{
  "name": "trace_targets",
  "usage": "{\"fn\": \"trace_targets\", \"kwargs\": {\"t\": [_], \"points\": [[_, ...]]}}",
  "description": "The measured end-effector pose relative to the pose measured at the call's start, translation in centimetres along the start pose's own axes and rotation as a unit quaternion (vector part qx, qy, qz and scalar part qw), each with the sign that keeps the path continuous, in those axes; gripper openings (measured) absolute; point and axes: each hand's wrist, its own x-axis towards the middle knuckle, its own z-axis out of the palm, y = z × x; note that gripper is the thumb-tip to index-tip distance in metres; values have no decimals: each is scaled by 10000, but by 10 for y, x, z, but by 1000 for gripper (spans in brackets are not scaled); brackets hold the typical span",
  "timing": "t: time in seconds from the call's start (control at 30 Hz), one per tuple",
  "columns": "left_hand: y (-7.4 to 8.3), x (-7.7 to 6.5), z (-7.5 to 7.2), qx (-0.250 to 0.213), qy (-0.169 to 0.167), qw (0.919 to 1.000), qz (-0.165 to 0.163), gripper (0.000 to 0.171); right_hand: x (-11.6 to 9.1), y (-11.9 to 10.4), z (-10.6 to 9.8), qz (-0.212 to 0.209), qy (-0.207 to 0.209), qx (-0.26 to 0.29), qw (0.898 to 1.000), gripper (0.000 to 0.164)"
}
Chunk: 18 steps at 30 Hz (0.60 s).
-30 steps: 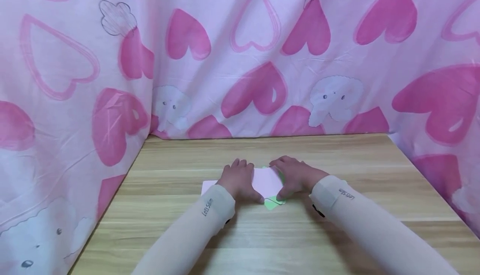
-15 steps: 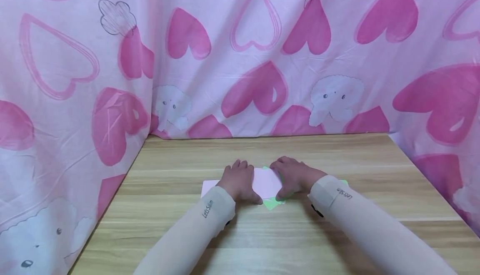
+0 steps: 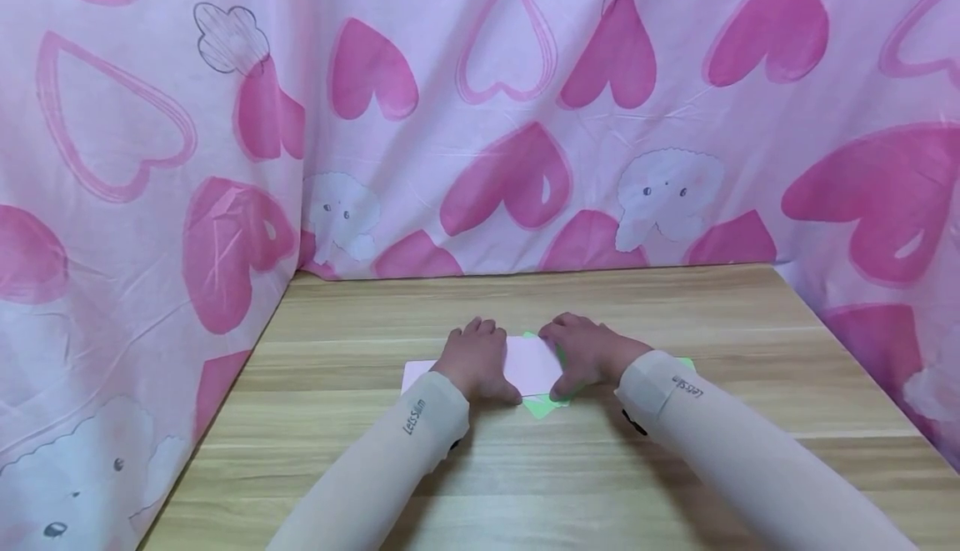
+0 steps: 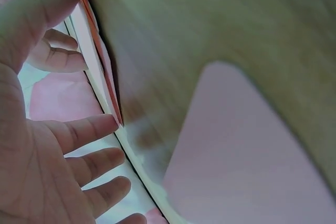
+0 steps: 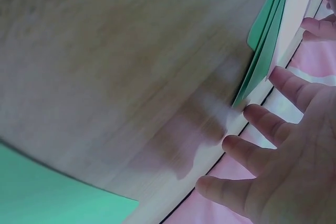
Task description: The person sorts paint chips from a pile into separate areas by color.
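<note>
Near the table's middle, a small stack of cards (image 3: 528,366) has a pale pink card on top and green cards (image 3: 542,406) poking out underneath at the front. My left hand (image 3: 474,365) holds the stack's left side, thumb at the near edge and forefinger at the far edge. On the right side my right hand (image 3: 592,353) spans it the same way. An orange layer (image 4: 102,51) shows between pale ones in the left wrist view. In the right wrist view, several green layers (image 5: 268,40) fan apart under the pink one. The other fingers of both hands are spread.
Another pink card (image 3: 417,372) lies left of the stack, partly hidden by my left hand. A green card (image 5: 58,187) lies to the right, mostly under my right wrist. Pink heart-patterned cloth (image 3: 510,176) rises behind and beside the wooden table (image 3: 525,484).
The dark gap at the stack's front right corner has closed up, and the green cards sit differently under the pink one. My right hand has shifted slightly left, exposing the green card by its cuff.
</note>
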Motion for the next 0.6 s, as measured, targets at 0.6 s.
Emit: {"fn": "trace_targets", "kwargs": {"t": [0.6], "points": [[-15,-8,-10,-164,205,9994,204,94,-2,-12,-4,-46,179,143,9997,95]]}}
